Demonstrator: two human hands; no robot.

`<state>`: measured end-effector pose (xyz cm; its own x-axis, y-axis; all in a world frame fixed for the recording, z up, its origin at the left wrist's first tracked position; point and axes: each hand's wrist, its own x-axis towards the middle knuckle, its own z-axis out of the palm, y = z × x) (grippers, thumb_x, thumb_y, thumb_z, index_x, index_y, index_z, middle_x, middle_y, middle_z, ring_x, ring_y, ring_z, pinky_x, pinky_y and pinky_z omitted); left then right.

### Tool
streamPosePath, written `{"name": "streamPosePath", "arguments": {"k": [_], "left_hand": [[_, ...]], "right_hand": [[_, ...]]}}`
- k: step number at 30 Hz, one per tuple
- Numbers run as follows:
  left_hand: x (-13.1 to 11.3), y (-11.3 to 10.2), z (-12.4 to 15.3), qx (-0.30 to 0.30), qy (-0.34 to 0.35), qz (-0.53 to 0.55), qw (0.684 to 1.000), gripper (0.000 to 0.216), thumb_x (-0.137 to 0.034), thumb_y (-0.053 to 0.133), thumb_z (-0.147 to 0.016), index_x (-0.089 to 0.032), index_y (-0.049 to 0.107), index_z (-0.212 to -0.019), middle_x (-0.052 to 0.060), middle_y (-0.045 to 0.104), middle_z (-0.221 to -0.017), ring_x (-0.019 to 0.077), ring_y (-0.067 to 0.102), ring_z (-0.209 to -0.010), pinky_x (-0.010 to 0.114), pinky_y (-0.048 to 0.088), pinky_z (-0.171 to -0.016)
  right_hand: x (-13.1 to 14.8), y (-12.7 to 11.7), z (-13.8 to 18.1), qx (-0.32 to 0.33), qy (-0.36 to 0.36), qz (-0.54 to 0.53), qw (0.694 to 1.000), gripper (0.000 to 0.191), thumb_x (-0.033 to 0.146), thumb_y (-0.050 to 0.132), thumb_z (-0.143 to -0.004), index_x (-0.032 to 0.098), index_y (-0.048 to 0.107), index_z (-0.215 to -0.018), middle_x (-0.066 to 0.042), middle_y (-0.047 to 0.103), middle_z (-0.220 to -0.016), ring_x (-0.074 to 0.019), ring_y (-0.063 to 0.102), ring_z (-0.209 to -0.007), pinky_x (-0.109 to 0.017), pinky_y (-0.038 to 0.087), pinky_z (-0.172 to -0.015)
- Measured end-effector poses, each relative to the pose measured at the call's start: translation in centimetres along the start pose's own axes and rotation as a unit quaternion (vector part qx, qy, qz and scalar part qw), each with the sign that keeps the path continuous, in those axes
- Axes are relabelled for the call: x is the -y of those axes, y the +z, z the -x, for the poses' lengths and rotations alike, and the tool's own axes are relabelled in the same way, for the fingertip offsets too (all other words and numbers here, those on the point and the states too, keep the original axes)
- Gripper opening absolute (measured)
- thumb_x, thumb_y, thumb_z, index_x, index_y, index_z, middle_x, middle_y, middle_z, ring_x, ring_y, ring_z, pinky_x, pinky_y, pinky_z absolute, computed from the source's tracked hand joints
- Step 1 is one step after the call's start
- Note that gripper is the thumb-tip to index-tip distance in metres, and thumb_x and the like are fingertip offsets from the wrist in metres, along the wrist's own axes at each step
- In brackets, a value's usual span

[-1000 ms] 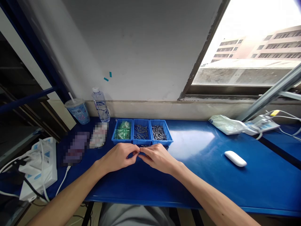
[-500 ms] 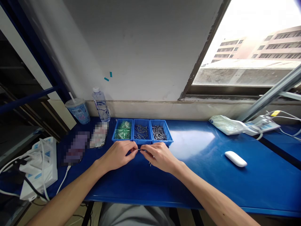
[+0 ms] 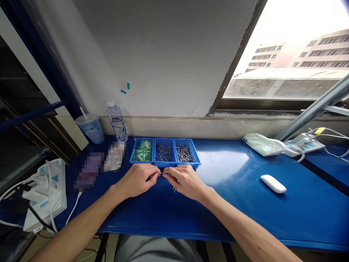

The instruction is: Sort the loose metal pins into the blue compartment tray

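Note:
Just in front of the blue bins, both hands meet with their fingertips pinched. Between them spans a thin metal pin, one end in the fingers of my left hand and the other in those of my right hand. More small metal pieces poke out below my right fingers. The left bin holds green and clear plastic packets. In the middle bin lie loose thin metal pieces, and the right bin has a denser heap of similar ones.
At the left stand a water bottle, a drink cup with a straw and a white power strip with cables. A white rounded case lies on the blue table at right, with a plastic packet behind it.

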<state>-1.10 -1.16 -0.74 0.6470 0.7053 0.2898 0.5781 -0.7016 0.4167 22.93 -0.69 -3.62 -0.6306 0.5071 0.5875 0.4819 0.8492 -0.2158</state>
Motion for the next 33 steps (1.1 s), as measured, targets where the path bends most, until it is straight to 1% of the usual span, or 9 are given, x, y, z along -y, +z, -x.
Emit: {"name": "streamPosePath", "arguments": {"k": [6,14,21,23,26,28,30,33], "left_hand": [[0.17,0.1,-0.01,0.002,0.001,-0.005,1.0,0.022,-0.021,0.051,-0.103,-0.021,0.073,-0.104,0.003,0.076,-0.096,0.0191,0.071,-0.086,0.03,0.048,-0.077],[0.09,0.12,-0.06,-0.011,0.007,-0.001,1.0,0.022,-0.02,0.051,-0.103,-0.021,0.073,-0.106,0.004,0.077,-0.098,0.0196,0.071,-0.088,0.03,0.05,-0.078],[-0.07,0.14,0.03,0.005,0.012,0.007,1.0,0.022,-0.02,0.052,-0.101,-0.021,0.074,-0.102,0.003,0.076,-0.092,0.0186,0.07,-0.084,0.029,0.049,-0.076],[-0.08,0.19,0.05,0.007,0.008,0.001,1.0,0.021,-0.019,0.053,-0.1,-0.02,0.074,-0.099,0.003,0.075,-0.089,0.0181,0.069,-0.081,0.029,0.048,-0.074],[-0.1,0.21,0.02,0.006,0.003,0.001,1.0,0.02,-0.018,0.054,-0.099,-0.02,0.074,-0.096,0.002,0.075,-0.086,0.0178,0.068,-0.078,0.029,0.047,-0.072],[-0.13,0.18,-0.02,0.005,0.002,0.001,1.0,0.021,-0.018,0.054,-0.099,-0.02,0.074,-0.096,0.003,0.075,-0.085,0.0179,0.068,-0.078,0.029,0.047,-0.072],[-0.15,0.17,-0.06,0.006,0.001,-0.002,1.0,0.021,-0.018,0.054,-0.099,-0.019,0.075,-0.095,0.003,0.074,-0.084,0.018,0.067,-0.077,0.029,0.047,-0.071],[-0.16,0.2,-0.08,0.012,0.001,-0.006,1.0,0.021,-0.018,0.055,-0.099,-0.02,0.075,-0.093,0.002,0.073,-0.082,0.0177,0.066,-0.076,0.029,0.046,-0.07]], "right_hand": [[-0.05,0.07,0.07,0.011,-0.002,-0.004,1.0,0.025,0.027,0.045,-0.114,0.018,0.064,-0.1,-0.001,0.071,-0.071,-0.0115,0.06,-0.054,-0.025,0.039,-0.059],[0.36,-0.22,-0.23,0.006,0.001,-0.016,1.0,0.031,0.03,0.043,-0.114,0.018,0.067,-0.097,-0.002,0.071,-0.071,-0.0125,0.062,-0.055,-0.026,0.041,-0.059],[0.37,-0.23,-0.2,0.014,0.01,-0.009,1.0,0.038,0.034,0.041,-0.116,0.017,0.066,-0.092,-0.001,0.068,-0.066,-0.0114,0.057,-0.052,-0.027,0.037,-0.057],[0.38,-0.23,-0.17,0.016,0.013,-0.007,1.0,0.038,0.037,0.042,-0.115,0.017,0.067,-0.096,-0.001,0.067,-0.065,-0.0115,0.057,-0.051,-0.026,0.036,-0.056],[0.38,-0.21,-0.11,0.019,0.016,-0.003,1.0,0.035,0.044,0.046,-0.114,0.015,0.066,-0.108,0.0,0.068,-0.065,-0.0118,0.056,-0.05,-0.026,0.038,-0.056],[0.36,-0.19,-0.09,0.024,0.012,0.0,1.0,0.032,0.041,0.047,-0.114,0.016,0.066,-0.108,0.0,0.069,-0.067,-0.012,0.057,-0.051,-0.026,0.039,-0.057],[0.31,-0.17,-0.09,0.028,0.005,-0.001,1.0,0.028,0.034,0.046,-0.114,0.017,0.066,-0.103,-0.001,0.071,-0.071,-0.0122,0.06,-0.054,-0.025,0.04,-0.059],[0.25,-0.13,-0.1,0.035,0.004,-0.002,0.999,0.026,0.028,0.046,-0.113,0.018,0.066,-0.101,-0.001,0.071,-0.072,-0.0126,0.062,-0.056,-0.026,0.039,-0.06]]}}
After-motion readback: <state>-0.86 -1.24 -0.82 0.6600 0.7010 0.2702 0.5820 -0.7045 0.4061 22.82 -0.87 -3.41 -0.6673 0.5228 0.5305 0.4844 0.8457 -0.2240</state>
